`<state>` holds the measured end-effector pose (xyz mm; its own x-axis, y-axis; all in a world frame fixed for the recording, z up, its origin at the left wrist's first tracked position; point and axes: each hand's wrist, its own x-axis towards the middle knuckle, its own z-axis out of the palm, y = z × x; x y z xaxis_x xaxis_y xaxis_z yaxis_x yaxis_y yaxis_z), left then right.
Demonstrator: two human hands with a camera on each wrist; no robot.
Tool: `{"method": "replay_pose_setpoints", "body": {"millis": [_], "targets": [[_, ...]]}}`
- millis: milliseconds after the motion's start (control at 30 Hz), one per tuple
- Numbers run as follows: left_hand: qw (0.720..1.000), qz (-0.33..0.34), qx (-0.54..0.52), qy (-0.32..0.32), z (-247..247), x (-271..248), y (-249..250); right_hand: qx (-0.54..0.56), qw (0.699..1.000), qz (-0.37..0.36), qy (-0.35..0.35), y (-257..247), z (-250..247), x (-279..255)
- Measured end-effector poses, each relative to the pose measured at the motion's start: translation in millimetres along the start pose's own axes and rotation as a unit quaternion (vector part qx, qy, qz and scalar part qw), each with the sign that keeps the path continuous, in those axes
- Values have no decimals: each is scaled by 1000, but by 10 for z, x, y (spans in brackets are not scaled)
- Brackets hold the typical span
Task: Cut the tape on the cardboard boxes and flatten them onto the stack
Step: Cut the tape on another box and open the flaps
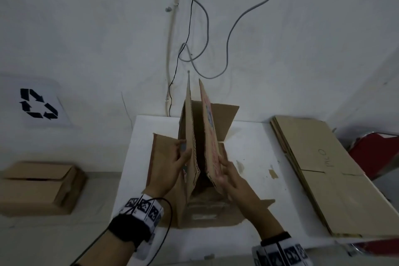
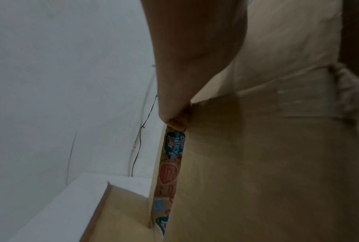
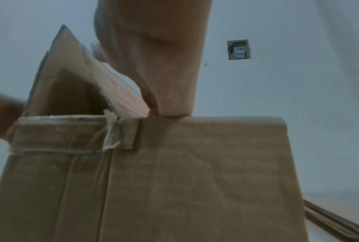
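An opened cardboard box [image 1: 224, 121] stands on the white table [image 1: 254, 153], its flaps spread out and its two long printed panels pushed close together and upright. My left hand [image 1: 176, 164] lies flat with straight fingers against the left panel [image 1: 191, 136]. My right hand [image 1: 228, 177] lies flat against the right, red-printed panel [image 1: 210, 136]. The left wrist view shows my left hand [image 2: 174, 81] along the box [image 2: 267, 163] beside a printed strip [image 2: 170, 163]. In the right wrist view my right hand [image 3: 160, 65] reaches the box [image 3: 195, 180] top edge, near torn clear tape [image 3: 110, 131].
A stack of flattened cardboard [image 1: 319, 168] lies on the table's right side, over a red chair [image 1: 375, 153]. A closed box [image 1: 36, 188] sits on the floor at left, below a bin with a recycling sign [image 1: 38, 103]. Cables [image 1: 207, 28] hang on the wall behind.
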<state>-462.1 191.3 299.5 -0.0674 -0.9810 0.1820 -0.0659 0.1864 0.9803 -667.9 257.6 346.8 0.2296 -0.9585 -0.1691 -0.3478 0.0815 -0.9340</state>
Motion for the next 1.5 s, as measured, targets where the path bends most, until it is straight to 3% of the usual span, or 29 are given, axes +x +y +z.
{"method": "replay_pose_setpoints", "body": {"millis": [67, 167, 267, 367, 467, 533, 633, 733, 867, 1000, 1067, 1133, 1267, 1333, 1400, 1500], "targets": [[996, 54, 66, -6, -10, -77, 170, -101, 995, -1, -18, 134, -28, -115], [962, 119, 246, -21, -49, -68, 206, -224, 974, -8, 26, 266, 6, -99], [937, 139, 320, 10, -48, -74, 185, -239, 965, 11, 107, 301, -16, 91], [925, 163, 336, 61, -14, -83, 91, -167, 971, 67, 156, 331, -98, 391], [983, 122, 138, -10, 87, -81, 171, -176, 968, 92, 156, 415, -188, 770], [989, 95, 103, -55, 186, -15, 184, -189, 965, 111, 147, 475, -258, 974], [982, 95, 160, 11, 238, 141, -79, -183, 963, 136, 146, 584, -338, 1156], [968, 56, 228, 89, 151, 218, -484, -163, 963, 149, 153, 684, -313, 1260], [964, -48, 249, 77, 85, 97, -859, -144, 959, 180, 167, 946, -131, 1315], [973, -143, 159, 92, 136, -93, -1089, -178, 932, 210, 235, 1317, 13, 1149], [970, -153, 148, 116, 148, -128, -1208, -184, 933, 199, 238, 1479, 32, 1066], [970, -148, 145, 126, 177, -173, -1328, -105, 942, 189, 256, 1617, 42, 977], [938, -187, 265, 125, 176, -355, -1577, 7, 946, 163, 282, 1951, 143, 765], [928, -168, 316, 100, 167, -551, -1713, -69, 943, 194, 260, 2138, 228, 569], [919, -160, 357, 57, 221, -840, -1850, -222, 929, 199, 219, 2274, 359, 309], [877, -120, 464, -26, 390, -1358, -1960, -324, 924, 94, 178, 2346, 613, -77]]}}
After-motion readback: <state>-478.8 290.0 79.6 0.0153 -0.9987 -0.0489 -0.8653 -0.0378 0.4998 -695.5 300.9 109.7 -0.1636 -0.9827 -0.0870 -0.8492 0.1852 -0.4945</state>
